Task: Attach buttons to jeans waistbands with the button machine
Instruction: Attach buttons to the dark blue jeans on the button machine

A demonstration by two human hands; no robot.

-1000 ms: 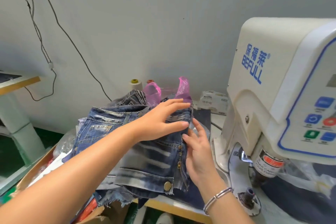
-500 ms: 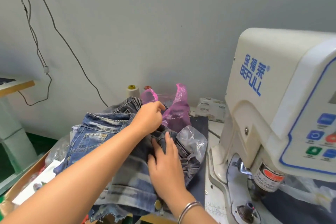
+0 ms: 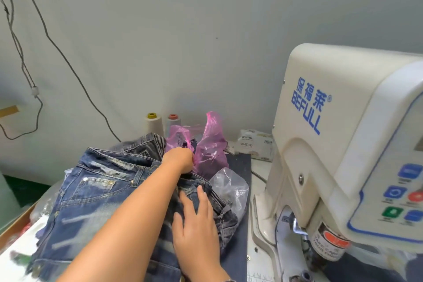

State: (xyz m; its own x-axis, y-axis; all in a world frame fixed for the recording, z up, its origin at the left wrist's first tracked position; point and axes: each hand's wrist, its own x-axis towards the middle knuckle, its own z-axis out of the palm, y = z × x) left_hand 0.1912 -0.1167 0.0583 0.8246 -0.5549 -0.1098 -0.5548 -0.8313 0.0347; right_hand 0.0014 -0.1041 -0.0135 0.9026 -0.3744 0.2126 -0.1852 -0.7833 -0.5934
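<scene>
Jeans stacked left of button machine, none under its head. My left hand curled, pinching waistband; right hand flat on denim. Buttoning not begun.

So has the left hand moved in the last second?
Yes. The left hand has gone from lying flat on the jeans to reaching back toward the wall, and now sits curled at the pink bag.

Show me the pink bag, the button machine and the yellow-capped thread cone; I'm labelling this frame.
pink bag (image 3: 211, 151): head view, crinkled right-hand side.
button machine (image 3: 332, 89): head view, cream housing above the blue lettering.
yellow-capped thread cone (image 3: 154, 125): head view, white thread body.
</scene>
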